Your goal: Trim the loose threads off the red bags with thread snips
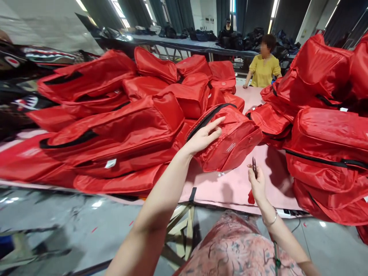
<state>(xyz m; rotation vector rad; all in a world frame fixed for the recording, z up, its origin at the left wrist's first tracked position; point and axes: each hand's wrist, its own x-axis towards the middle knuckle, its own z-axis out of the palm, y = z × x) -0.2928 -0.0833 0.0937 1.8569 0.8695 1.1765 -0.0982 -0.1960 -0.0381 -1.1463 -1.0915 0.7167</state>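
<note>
My left hand (204, 137) grips the near corner of a red backpack (230, 140) with a black zipper, which rests tilted on the pink table (238, 184). To its right my right hand (257, 183) holds small dark thread snips (254, 165), points up, a short way from the backpack's lower edge. A bracelet sits on my right wrist.
Piles of red backpacks (115, 126) cover the table's left and back. Another red stack (324, 145) rises at the right. A person in a yellow top (263, 69) stands at the far end. Dark bags with shark-mouth prints (28, 80) lie far left. Grey floor lies below the table's edge.
</note>
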